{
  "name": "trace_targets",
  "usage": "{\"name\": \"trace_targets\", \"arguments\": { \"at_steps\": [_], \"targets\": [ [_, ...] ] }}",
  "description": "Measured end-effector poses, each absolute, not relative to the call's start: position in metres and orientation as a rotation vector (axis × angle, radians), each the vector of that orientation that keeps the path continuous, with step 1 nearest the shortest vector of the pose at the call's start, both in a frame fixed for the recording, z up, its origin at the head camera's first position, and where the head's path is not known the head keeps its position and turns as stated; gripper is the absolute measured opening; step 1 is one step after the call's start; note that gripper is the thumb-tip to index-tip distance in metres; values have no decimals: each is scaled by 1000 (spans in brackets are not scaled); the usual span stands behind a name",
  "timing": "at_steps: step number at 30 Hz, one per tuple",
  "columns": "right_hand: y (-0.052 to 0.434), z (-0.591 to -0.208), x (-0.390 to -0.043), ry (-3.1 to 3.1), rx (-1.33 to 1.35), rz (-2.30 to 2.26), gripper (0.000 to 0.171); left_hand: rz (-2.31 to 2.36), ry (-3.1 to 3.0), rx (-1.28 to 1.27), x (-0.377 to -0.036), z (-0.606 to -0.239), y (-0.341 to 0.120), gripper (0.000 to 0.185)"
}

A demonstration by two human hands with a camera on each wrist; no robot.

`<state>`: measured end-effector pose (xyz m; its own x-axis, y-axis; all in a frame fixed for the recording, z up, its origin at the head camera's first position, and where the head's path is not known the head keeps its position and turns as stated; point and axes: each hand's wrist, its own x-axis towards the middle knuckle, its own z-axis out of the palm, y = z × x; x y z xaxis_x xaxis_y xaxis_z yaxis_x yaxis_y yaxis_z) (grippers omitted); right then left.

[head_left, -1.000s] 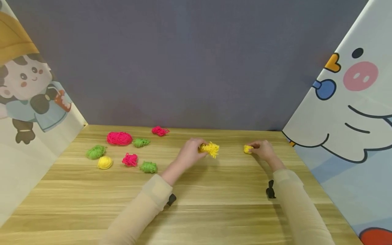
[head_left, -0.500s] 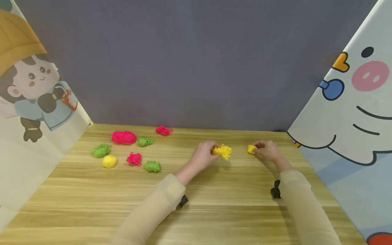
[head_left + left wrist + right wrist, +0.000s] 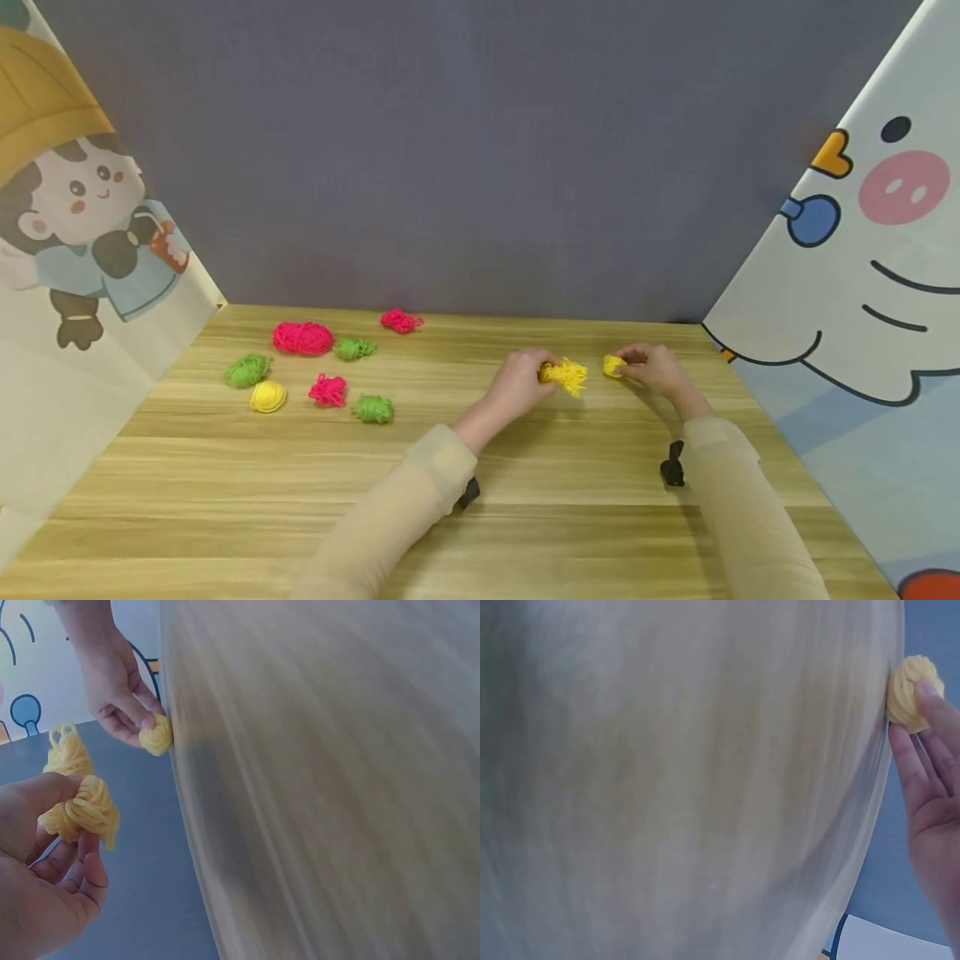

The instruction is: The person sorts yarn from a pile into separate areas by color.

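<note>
Between the thumb and fingers of my left hand point(image 3: 519, 382) is a yellow yarn bundle point(image 3: 567, 377), its loose loops fanning out to the right above the table. The left wrist view shows this bundle point(image 3: 94, 806) pinched around its middle, with loops at both ends. To its right, my right hand point(image 3: 654, 369) pinches a small round yellow yarn ball point(image 3: 612, 366) at the table surface. In the right wrist view the wound strands of that ball point(image 3: 909, 694) show, thumb on one side and fingers below. A short gap separates the two yellow pieces.
On the left of the wooden table point(image 3: 315, 492) lie pink yarn bundles point(image 3: 302, 337), green yarn bundles point(image 3: 372, 408) and another yellow ball point(image 3: 268, 396). A grey wall point(image 3: 465, 167) closes the back, with printed panels point(image 3: 847, 317) at both sides.
My left hand has moved right with the yellow yarn bundle, closer to the right hand. The right hand keeps hold of the yellow ball at nearly the same spot. The head view has shifted slightly.
</note>
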<state>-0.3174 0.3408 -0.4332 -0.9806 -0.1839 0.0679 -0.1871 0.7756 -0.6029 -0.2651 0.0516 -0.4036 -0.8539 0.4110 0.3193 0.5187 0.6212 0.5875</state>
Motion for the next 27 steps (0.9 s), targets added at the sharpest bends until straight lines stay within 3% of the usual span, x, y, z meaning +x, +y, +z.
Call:
{"name": "trace_targets", "arguments": {
  "at_steps": [27],
  "targets": [
    [335,-431,-319,-2977,219,1010,27,-1148,-2827,-678,-282,-414,93,29]
  ]
}}
